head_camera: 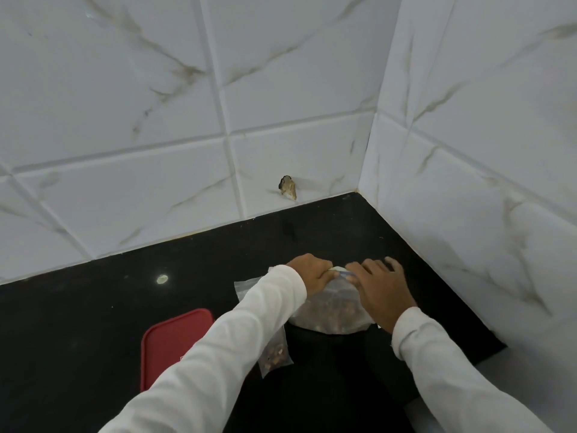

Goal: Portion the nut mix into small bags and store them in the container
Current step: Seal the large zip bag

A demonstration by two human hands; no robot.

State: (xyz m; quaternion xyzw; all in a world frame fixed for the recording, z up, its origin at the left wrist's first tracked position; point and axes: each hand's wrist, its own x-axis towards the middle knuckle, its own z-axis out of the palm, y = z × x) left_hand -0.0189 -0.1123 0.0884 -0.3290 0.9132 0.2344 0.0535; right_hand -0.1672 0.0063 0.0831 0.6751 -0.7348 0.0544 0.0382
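White marbled tiles (125, 120) rise on two sides of the corner in front of me, and the black desk (78, 323) runs into that corner. On the desk to my left lies a red lid (168, 342), flat, partly hidden under my left sleeve (249, 323).

The big bag (331, 310) of nut mix stands on the desk near the corner, between my arms, its lower half bulging with nuts. My left hand (312, 273) grips its top edge with curled fingers. My right hand (379, 289) pinches the same edge just beside it with thumb and forefinger, the other fingers spread loosely; the strip between them seems to be the bag's seal, though my hands cover most of it.

A small bag (274, 351) holding a portion of nuts lies flat between the lid and the big bag, touching the lid's near corner. A clear flat bag (246, 287) shows behind my left forearm. A chipped hole (288, 187) marks the tile above the desk.
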